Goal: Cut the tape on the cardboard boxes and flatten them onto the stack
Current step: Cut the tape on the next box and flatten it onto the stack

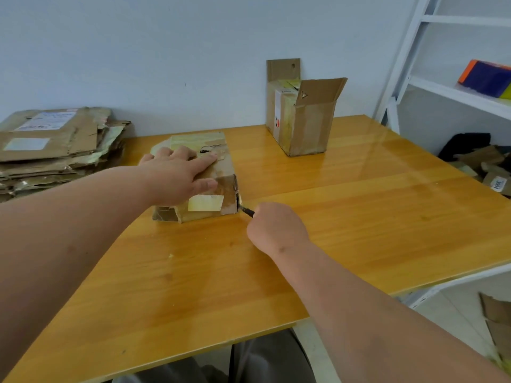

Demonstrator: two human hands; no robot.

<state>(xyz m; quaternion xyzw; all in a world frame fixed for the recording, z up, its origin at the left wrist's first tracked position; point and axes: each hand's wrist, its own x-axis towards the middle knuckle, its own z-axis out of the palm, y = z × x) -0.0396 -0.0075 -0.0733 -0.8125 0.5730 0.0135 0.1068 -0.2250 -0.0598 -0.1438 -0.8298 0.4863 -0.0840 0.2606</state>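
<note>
Fingers (206, 160) of the left hand (177, 176) lie spread flat on top of the low taped box (218, 172), gripping nothing. The right hand (276, 226) is curled closed around a dark cutter (247, 210), tip at the box's near right corner. The box sits mid-bench (359, 205); the flattened stack (55, 145) lies far left, an opened box (302, 125) far right.

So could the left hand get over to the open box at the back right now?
Probably not easily: the left hand is pressing down the taped box, and the open box stands farther back, right.
</note>
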